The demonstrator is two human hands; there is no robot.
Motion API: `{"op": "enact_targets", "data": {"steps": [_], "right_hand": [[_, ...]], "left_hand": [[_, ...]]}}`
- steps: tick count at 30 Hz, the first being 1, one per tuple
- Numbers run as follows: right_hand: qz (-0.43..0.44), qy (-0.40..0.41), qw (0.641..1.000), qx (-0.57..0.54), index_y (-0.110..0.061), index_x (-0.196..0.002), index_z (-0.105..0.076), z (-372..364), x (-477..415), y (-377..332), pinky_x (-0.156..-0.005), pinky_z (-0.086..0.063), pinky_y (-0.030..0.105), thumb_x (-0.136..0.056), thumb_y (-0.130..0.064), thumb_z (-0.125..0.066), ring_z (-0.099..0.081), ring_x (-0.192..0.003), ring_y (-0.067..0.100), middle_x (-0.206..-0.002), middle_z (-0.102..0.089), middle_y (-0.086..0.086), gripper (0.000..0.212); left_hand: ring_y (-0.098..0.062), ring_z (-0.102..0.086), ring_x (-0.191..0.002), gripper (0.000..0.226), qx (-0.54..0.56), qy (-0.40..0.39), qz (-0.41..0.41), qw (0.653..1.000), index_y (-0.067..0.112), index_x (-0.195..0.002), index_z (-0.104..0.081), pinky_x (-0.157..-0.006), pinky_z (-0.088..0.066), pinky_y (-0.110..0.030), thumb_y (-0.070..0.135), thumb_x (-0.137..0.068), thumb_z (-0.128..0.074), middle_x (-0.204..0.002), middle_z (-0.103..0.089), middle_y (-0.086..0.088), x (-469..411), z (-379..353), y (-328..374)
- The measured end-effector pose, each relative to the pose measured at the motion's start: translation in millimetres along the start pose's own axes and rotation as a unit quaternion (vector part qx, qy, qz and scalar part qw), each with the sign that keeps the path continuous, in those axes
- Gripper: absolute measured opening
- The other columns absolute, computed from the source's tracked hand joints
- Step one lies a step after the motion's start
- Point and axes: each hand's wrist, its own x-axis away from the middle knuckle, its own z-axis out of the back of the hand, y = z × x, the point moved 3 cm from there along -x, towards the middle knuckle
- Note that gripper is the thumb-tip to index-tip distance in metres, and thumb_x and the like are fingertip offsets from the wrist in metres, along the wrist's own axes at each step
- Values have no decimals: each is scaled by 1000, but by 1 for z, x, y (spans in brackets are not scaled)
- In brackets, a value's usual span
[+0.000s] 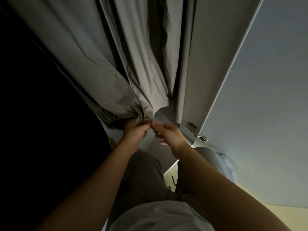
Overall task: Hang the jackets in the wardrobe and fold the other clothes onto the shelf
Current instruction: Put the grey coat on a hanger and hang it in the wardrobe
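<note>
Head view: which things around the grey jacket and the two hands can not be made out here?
Hanger and rail: the grey jacket runs out past the top edge.
At the hem, whether the left hand and the right hand pinch a zip or only cloth: too small and dark.
Left of the jacket: a dark area hides whatever is there.
Shelf: not in view.

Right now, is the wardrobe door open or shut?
Open. The wardrobe door stands swung out on the right, its hinge exposed, and the grey jacket hangs in view inside.
</note>
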Motion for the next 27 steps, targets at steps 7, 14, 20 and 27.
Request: {"op": "enact_targets", "data": {"steps": [7,14,20,27], "right_hand": [[51,14,997,64,-21,-89,-75,0,2,-1,-88,-58,50,-92,-45,-67,-71,-93,24,-93,-75,4,26],[64,46,989,122,-25,-86,-73,2,2,3,-67,-57,37,-95,-39,-66,-71,-83,27,-88,-74,5,18],[51,73,991,99,-21,-78,-76,-5,-4,3,-77,-61,40,-91,-34,-73,-72,-81,20,-81,-76,0,18],[-53,54,976,-205,3,-96,-74,-8,1,-1,-78,-62,32,-86,-9,-77,-74,-82,25,-94,-76,19,16]], "left_hand": [[-4,-42,-44,16,3,-5,28,1000,5,-80,-74,-42,-34,-18,18,-80,-83,-58,-63,5,-2,3,-2],[-9,-34,-50,31,23,-18,59,998,-3,-92,-74,-49,-27,-25,24,-80,-85,-64,-50,-1,-5,8,-3],[-7,-48,-55,10,124,-56,94,986,16,-86,-69,-54,-43,-21,20,-87,-78,-69,-60,3,-9,9,2],[-14,-61,-66,24,229,-19,130,965,3,-101,-70,-65,-54,-26,8,-93,-47,-79,-70,-5,-14,31,-2]]}}
